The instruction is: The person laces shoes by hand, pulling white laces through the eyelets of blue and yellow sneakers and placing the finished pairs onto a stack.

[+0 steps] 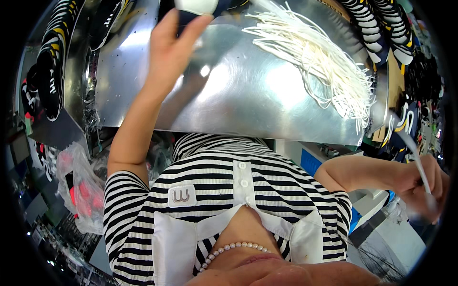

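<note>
Right hand (417,187) closed on a white lace (413,147), right of the table (229,102). Looks light, limp; I'd grip near the tip. Left hand (168,46) at a shoe (196,5), top edge; grip blurred, can't tell. Shoe probably semi-stiff: hold its sides.

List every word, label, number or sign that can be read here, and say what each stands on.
Shirt patch: one large grey letter-like mark on white; described, not copied.
Far-left dark shoe: white marks on its side, too small to read.
Brown strip at the top edge: dark lettering, too small and blurred to read reliably.
Laces: no text visible.
</note>
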